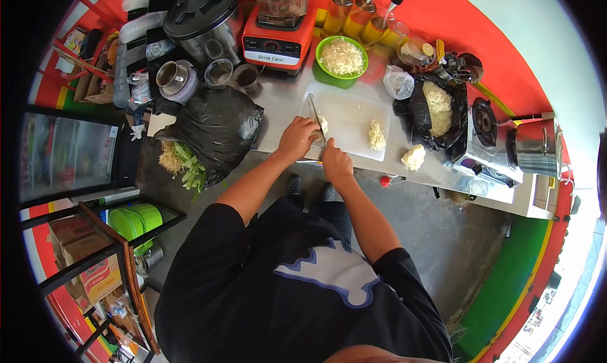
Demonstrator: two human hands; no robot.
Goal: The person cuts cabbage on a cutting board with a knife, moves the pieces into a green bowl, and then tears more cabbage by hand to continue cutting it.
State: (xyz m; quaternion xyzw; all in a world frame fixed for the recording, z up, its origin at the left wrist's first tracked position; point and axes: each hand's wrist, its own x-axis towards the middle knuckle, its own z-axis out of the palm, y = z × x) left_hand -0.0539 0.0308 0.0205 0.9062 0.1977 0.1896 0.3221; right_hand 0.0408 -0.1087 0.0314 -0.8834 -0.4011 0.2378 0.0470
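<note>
My right hand (337, 161) is closed around the handle of a kitchen knife (314, 108), whose blade points away from me over the white cutting board (348, 104). Just left of the blade, my left hand (299, 139) has its fingers curled against a small pale food clump (324, 123); the fingers partly hide it. A pile of pale, stringy shreds (376, 136) lies on the board's right side. Off the board's corner, another pale clump (414, 157) rests on the steel counter. Behind the board, a green bowl (337, 80) holds more pale shreds.
A black plastic bag (218, 132) and leafy greens (191, 168) are at left. The red blender (276, 44) and oil bottles (359, 17) stand behind. To the right are an open black bag (420, 110) of shreds, a gas stove (484, 142) and a pot (536, 147).
</note>
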